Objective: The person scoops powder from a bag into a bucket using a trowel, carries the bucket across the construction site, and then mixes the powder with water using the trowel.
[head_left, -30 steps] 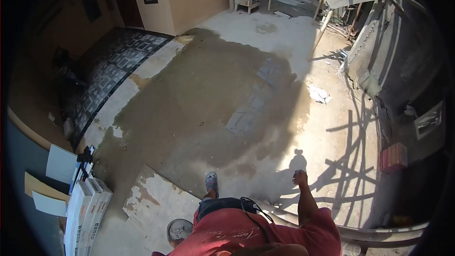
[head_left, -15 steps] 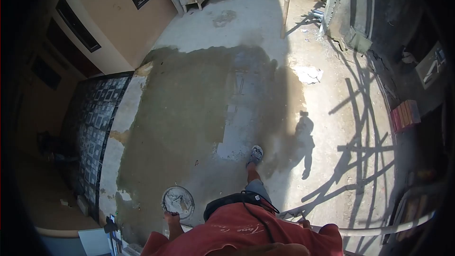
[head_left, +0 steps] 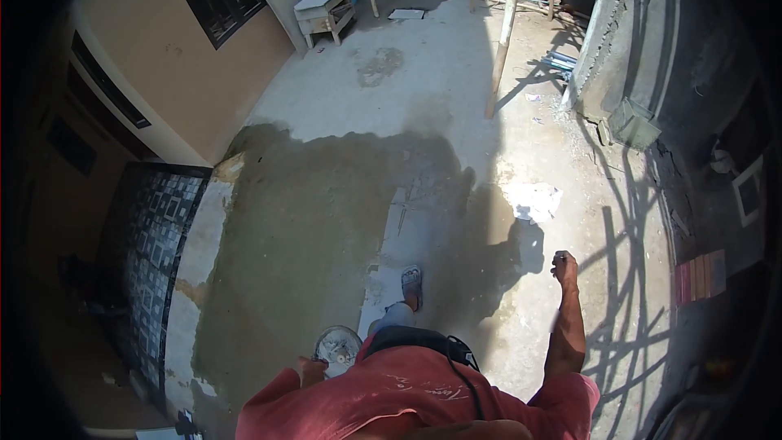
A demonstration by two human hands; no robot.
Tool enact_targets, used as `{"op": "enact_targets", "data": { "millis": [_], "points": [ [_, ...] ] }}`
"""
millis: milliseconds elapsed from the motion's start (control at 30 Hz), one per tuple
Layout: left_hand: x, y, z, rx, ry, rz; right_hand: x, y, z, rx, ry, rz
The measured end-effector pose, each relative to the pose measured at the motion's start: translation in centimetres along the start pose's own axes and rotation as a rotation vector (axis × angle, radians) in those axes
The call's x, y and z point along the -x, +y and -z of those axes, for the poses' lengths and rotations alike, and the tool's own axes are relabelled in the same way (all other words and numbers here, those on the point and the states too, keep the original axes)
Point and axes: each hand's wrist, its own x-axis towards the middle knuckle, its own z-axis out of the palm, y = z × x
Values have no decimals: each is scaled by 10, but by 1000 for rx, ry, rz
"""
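Low in the view, my left hand [head_left: 312,370] is closed at the near-left edge of a round bucket [head_left: 355,337] that holds grey, wet-looking material. The bucket hangs beside my waist, partly covered by my red shirt. My right hand [head_left: 564,266] is held out to the right over the sunlit concrete, its fingers curled together; whatever they hold, if anything, is too small to tell. One sandalled foot [head_left: 412,283] stands on the floor beside a pale strip [head_left: 377,297] next to the dark wet patch [head_left: 285,228].
A small wooden table [head_left: 324,0] stands by the left wall. A slanting post [head_left: 502,53] rises at the upper right. White debris [head_left: 533,201] lies on the floor, a glassy box [head_left: 634,124] and stacked reddish blocks [head_left: 700,279] stand at right. Patterned tiles [head_left: 159,236] lie left.
My right arm has swung out and forward to the right. The bucket and my left hand sit lower and further right in view. The camera has tilted up, and the foot placement differs.
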Motion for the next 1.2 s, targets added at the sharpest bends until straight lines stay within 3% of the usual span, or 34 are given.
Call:
{"op": "enact_targets", "data": {
  "millis": [100,133,167,200,233,300,367,500,600,700,767,800,833,867,900,933,1000,1033,1067,1100,1133,1167,1200],
  "points": [
    [0,-21,-118,126,92,74,-114,38,-10,-133,3,-63],
    [-2,-23,-162,137,110,92,-146,81,-21,-257,25,-32],
    [-4,-25,-201,152,123,101,-137,66,-18,-86,31,-187],
    [-3,-25,-238,162,142,110,-135,90,-21,-87,-5,-190],
    [6,-21,-280,181,156,126,-153,159,-35,-205,5,-307],
    [16,-16,-347,223,186,152,-126,107,-35,224,-365,-521],
    [24,4,-416,238,210,151,-118,74,-61,134,-402,-753],
    [50,20,-563,282,253,147,-192,29,-96,66,-411,-917],
    [60,26,-673,360,224,44,-300,2,-118,87,-421,-947],
    [60,25,-789,463,228,-19,-457,-26,-146,124,-418,-900],
    [11,49,-844,521,203,54,-588,-62,-177,186,-444,-757],
    [1,72,-880,514,192,39,-672,-72,-209,280,-499,-540],
    [4,88,-922,385,216,-51,-774,-60,-253,564,-555,-16],
    [6,84,-951,271,254,-124,-838,-155,-262,797,-434,467],
    [10,93,-977,204,258,-126,-866,-298,-268,154,-283,-205],
    [30,102,-1018,46,252,-153,-940,-337,-291,105,-318,-42],
    [109,109,-1112,-975,402,-251,-1029,-490,-317,151,-308,135],
    [151,112,-1165,-1288,465,-249,-1067,-550,-330,108,-297,209],
    [192,115,-1215,-1463,506,-231,-1103,-597,-344,96,-289,214],
    [158,128,-1235,-1459,508,-229,-1139,-632,-361,77,-275,221],
    [109,144,-1248,-2118,34,-362,-1173,-645,-379,76,-277,228],
    [74,159,-1272,-2693,-580,-480,-1203,-658,-397,-52,-277,219],
    [55,165,-1303,-2594,-508,-443,-1231,-663,-412,-176,-276,204]
  ]
}}
